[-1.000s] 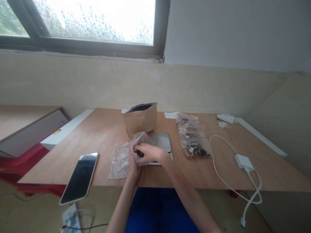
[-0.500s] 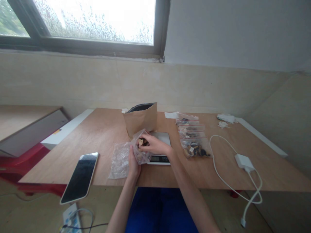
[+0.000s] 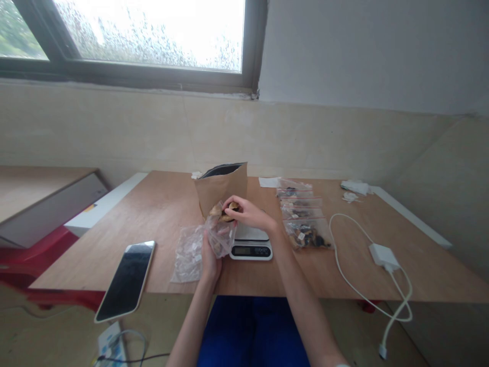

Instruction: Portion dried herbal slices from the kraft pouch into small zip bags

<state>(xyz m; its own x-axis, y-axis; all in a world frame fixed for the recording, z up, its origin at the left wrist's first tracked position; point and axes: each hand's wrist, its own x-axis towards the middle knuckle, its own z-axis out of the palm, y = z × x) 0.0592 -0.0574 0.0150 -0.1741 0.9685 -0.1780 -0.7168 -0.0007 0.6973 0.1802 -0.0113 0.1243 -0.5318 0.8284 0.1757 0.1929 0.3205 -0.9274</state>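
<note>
My left hand (image 3: 210,262) is closed around the lower part of a small clear plastic bag (image 3: 222,238), held up beside the kitchen scale (image 3: 250,252). At the bag's mouth, my right hand (image 3: 251,213) pinches brown and tan pieces that look like dried mushrooms (image 3: 231,210). More tan pieces show in the top of the bag. The scale lies partly under my right wrist, its display facing me. Behind the hands stands an open brown paper pouch (image 3: 217,191) with a dark lining. A crumpled clear plastic bag (image 3: 186,255) lies left of my left hand.
Several zip bags (image 3: 305,235) of mixed dried pieces lie in an overlapping row to the right. A white charger with cable (image 3: 383,255) is farther right. A phone or tablet (image 3: 128,280) overhangs the front left edge. Crumpled white plastic (image 3: 357,187) lies at the back right.
My right hand has risen slightly out of the bag's mouth with the dried mushrooms in its fingers. More of the scale's front now shows. The left hand has barely moved.
</note>
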